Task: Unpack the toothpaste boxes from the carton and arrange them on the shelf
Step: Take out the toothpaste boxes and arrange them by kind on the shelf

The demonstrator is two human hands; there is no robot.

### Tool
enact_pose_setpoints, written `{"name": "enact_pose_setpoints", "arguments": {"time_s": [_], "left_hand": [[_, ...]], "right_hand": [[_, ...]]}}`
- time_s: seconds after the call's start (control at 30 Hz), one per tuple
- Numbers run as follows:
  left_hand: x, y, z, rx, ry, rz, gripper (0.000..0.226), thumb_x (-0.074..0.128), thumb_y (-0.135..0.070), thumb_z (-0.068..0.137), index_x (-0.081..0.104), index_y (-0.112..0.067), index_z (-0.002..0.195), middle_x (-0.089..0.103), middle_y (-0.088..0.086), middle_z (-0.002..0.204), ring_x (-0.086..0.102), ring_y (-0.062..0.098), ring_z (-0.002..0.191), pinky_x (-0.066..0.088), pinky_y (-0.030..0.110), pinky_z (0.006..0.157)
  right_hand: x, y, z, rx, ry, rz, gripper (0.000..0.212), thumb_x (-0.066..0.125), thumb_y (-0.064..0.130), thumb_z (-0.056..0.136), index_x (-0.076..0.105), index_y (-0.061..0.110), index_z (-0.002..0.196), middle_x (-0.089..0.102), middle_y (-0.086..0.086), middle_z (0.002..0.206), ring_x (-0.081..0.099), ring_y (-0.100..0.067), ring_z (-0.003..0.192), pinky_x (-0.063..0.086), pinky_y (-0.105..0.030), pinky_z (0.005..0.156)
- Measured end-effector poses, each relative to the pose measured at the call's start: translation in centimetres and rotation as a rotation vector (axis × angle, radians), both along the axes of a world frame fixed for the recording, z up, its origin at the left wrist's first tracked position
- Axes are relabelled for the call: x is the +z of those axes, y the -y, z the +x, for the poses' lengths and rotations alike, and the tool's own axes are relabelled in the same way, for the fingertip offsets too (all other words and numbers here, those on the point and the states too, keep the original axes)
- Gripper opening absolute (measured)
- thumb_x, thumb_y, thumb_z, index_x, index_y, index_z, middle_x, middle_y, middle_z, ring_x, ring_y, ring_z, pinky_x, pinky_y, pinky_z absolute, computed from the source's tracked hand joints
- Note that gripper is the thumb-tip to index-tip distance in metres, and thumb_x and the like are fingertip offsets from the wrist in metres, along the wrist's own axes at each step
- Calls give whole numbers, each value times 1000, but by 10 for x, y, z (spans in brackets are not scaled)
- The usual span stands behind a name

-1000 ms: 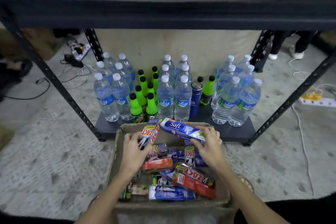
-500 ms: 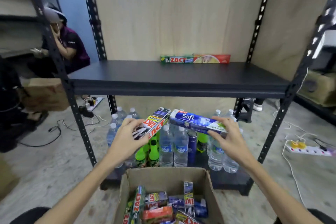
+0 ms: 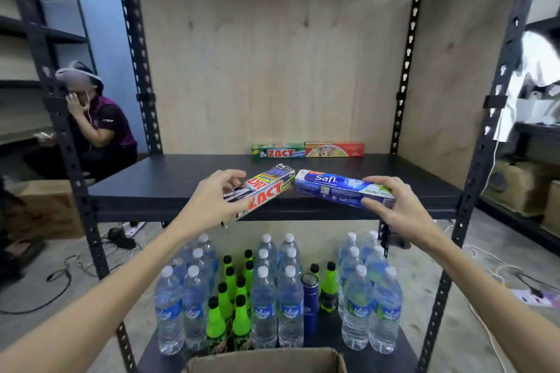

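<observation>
A: Fingers?
B: Left hand point(image 3: 212, 200) grips the near end of the Zact box point(image 3: 263, 191), thumb on top. Right hand point(image 3: 397, 206) pinches the right end of the blue Safi box point(image 3: 339, 188).
A: Where are the boxes?
B: Mid-frame, over the front edge of the shelf point(image 3: 181, 179), inner ends almost touching.
A: Since before?
B: Both were lifted from the carton point(image 3: 266, 360), bottom centre, to shelf height. Two boxes point(image 3: 307, 151) unmoved at back.

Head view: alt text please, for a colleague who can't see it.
Left hand holds a silver-and-red Zact toothpaste box and right hand a blue Safi toothpaste box above the black metal shelf. Green and red toothpaste boxes stand at the back.
</observation>
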State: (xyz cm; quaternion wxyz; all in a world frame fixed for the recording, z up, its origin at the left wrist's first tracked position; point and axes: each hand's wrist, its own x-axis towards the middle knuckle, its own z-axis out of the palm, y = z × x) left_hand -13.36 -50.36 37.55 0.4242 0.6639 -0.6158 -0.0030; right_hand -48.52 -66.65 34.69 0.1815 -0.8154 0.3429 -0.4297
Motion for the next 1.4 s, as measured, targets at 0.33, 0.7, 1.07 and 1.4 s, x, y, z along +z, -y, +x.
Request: {"name": "enact_pose_setpoints", "arguments": {"time_s": [0.33,0.7,1.07,1.4], "left_hand": [[14,104,32,-31,213,168,26,73,-32,86,63,-35,110,64,-13,118,59,7,108,48,31,95],[-14,218,55,109,280,52,39,65,-33,95,61,-31,133,49,0,132,47,18,123,40,35,108],[-17,305,78,162,302,16,39,65,-29,94,61,-27,133,50,-1,120,49,19,116,41,35,106],[-13,311,82,218,109,43,49,71,-42,86,55,-36,132,48,-9,134,43,14,127,32,48,113]], "right_hand": [[27,98,10,-114,-246,151,37,68,43,88,57,40,123,54,0,123,46,-18,118,38,-43,106],[26,204,46,-327,-449,-31,58,65,49,89,47,41,144,29,1,116,30,-21,109,31,-38,105],[16,299,86,-354,-406,28,66,58,44,95,34,26,153,33,-18,135,30,-37,130,25,-44,116],[13,324,94,-338,-389,8,70,64,42,92,34,27,153,34,-21,137,35,-38,130,25,-39,115]]}}
